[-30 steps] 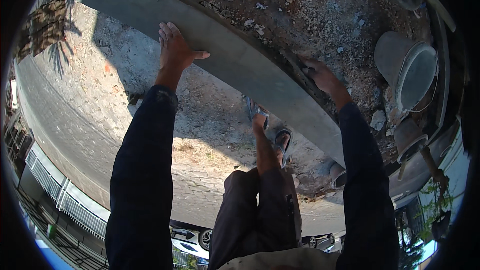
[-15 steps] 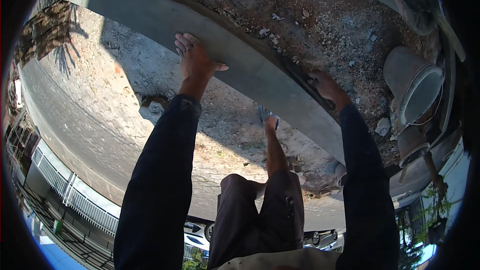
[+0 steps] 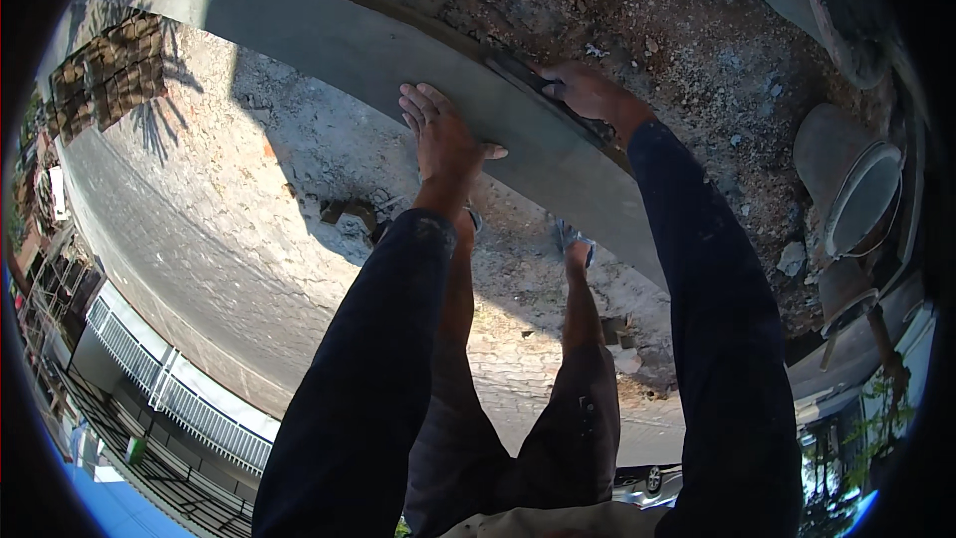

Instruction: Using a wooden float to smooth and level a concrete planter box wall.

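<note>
A low wall with a smooth grey plastered top (image 3: pixel 309 40) runs diagonally from the far left to the near right. My left hand (image 3: pixel 443 144) lies flat on the near edge of that top, fingers stretched and thumb out to the side. At the wall's far edge, my right hand (image 3: pixel 597 100) is closed round the grip of a dark, long plastering float (image 3: pixel 538 87). The float appears nearly edge-on, along the wall's far side, and its working face is hidden.
Beyond the wall lies rough soil with rubble. A bucket (image 3: pixel 864 189) tilts at the right, with a second container (image 3: pixel 844 291) nearer. Stacked bricks (image 3: pixel 108 75) stand at the far left. Broken pieces (image 3: pixel 349 217) lie before the wall, near my feet. A white fence (image 3: pixel 179 379) stands lower left.
My right hand has slid the float leftward and away along the wall's far edge. My left hand has shifted right along the top. The whole view has also moved slightly.
</note>
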A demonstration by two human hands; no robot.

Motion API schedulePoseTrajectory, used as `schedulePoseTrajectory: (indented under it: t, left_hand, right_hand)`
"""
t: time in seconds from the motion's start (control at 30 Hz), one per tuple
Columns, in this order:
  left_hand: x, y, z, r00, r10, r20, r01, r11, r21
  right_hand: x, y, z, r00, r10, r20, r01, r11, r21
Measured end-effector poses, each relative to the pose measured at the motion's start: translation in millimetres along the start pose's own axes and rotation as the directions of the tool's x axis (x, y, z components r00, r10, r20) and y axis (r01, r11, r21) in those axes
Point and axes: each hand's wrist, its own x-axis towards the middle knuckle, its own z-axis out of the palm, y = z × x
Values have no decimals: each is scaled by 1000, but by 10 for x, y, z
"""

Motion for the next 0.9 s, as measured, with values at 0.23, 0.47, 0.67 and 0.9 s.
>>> schedulePoseTrajectory:
  t: [0.23, 0.47, 0.67, 0.9]
  left_hand:
    - [-14, -107, 119, 996, 72, -50, -79, 985, -153]
    - [-26, -44, 151, 989, 139, -44, -145, 973, -179]
    - [-46, -322, -39, 976, 213, -54, -219, 940, -260]
    - [960, -1317, -963, 973, 123, -197, -148, 981, -122]
  right_hand:
    - [-852, 250, -135, 951, 307, -38, -306, 951, 44]
    - [1153, -1304, -221, 967, -156, -200, 147, 987, -60]
    - [305, -611, -181, 915, 389, 106, -376, 918, -127]
    - [202, -925, -247, 940, 339, -46, -339, 941, 19]
